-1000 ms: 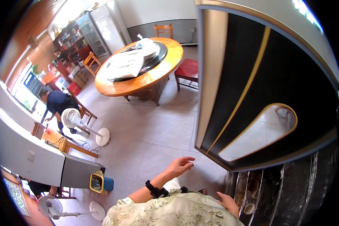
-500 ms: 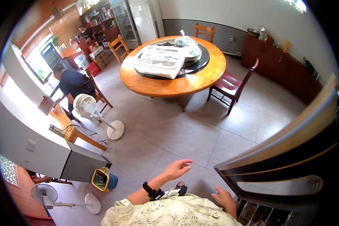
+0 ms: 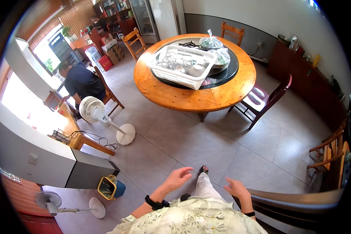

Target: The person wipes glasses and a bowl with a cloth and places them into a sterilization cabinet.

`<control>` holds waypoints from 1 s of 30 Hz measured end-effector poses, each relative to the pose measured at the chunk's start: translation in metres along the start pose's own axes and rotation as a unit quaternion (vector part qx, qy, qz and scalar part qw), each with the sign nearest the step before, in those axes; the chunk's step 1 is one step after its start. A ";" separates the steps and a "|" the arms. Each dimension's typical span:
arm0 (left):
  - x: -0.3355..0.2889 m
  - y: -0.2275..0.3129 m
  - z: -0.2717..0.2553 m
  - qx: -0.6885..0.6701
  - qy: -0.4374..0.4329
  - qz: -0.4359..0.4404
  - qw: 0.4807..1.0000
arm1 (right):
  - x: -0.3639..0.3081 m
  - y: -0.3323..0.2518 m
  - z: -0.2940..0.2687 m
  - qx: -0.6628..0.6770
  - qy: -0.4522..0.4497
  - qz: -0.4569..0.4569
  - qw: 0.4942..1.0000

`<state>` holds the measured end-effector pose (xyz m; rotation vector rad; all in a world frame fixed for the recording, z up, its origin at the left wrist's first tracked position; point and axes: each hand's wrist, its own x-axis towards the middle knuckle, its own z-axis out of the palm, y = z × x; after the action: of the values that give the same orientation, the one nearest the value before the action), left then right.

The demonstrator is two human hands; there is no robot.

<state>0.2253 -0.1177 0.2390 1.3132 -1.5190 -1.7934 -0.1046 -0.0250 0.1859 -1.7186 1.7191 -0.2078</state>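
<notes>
My left hand [image 3: 177, 178] is held out in front of my body with the fingers loosely stretched and nothing in them. Lower right, my right hand [image 3: 238, 188] also hangs in the air, empty, its fingers apart. The floor lies below both hands, and neither touches anything. Farther ahead stands a round wooden table [image 3: 171, 102] with a dark turntable [image 3: 233, 69] on it. A white plastic basket [image 3: 183, 80] holding glasses and bowls rests there, beside knotted clear plastic bags [image 3: 219, 57] with green contents.
A dark red chair [image 3: 261, 102] stands right of the table. On the left are a white fan [image 3: 126, 134], a bin [image 3: 111, 188] and a seated person [image 3: 82, 82]. A dark panel with a curved edge [image 3: 292, 199] lies close by my right arm; a cabinet [image 3: 300, 74] lines the right wall.
I have moved forward toward the table, which now looks nearer. The dark panel on the right has dropped back past my right arm, and wooden chairs show there. Both hands stay empty.
</notes>
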 end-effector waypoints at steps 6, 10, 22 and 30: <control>0.079 0.056 -0.043 0.025 0.047 -0.021 0.998 | 0.124 0.012 -0.050 0.023 -0.002 -0.042 0.999; 0.121 0.071 -0.065 -0.035 0.104 0.003 0.994 | 0.198 0.028 -0.083 -0.013 0.008 -0.080 0.997; 0.227 0.105 -0.216 -0.054 0.198 -0.015 0.979 | 0.380 -0.086 -0.210 0.093 0.119 -0.159 0.976; 0.357 0.143 -0.353 -0.011 0.231 0.103 0.967 | 0.518 -0.187 -0.244 0.114 0.155 -0.197 0.961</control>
<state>0.3359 -0.6275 0.2590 1.3846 -1.3128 -1.2604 -0.0304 -0.6134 0.2932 -1.9083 1.4691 -0.8620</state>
